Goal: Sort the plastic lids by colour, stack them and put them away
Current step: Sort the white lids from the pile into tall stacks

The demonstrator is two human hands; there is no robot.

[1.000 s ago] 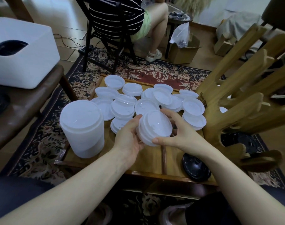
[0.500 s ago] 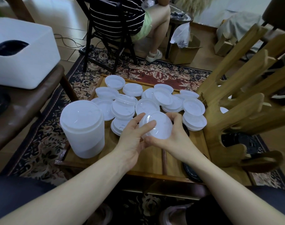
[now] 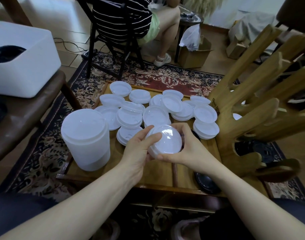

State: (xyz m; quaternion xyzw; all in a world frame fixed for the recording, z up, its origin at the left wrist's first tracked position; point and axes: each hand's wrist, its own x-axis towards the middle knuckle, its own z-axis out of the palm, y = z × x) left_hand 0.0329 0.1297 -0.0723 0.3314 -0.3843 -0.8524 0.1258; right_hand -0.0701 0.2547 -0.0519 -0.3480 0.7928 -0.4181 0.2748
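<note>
Tilted further toward the camera since half a second before: small stack of white lids (image 3: 163, 142), domed glossy top now facing up. Left hand (image 3: 139, 149) cupped against its left edge, thumb laid across the rim; right hand (image 3: 188, 149) wrapped around its right and near edges, fingers curled over the far side, both hands pinching the stack above the wooden tray (image 3: 158, 172).

Just left of the held stack, stood on the tray: tall column of stacked white lids (image 3: 86, 139), smooth, cylindrical, translucent. Beyond the held stack: loose white lids (image 3: 155, 108), round and shallow, overlapping and crowding the tray's far half. Bare wood only on the near half, under the hands. Right of the held stack, close by: chunky wooden rack (image 3: 252, 108) with slanted arms, hemming that side. Near right corner: black lid (image 3: 207, 182), glossy. No readable writing seen anywhere.
</note>
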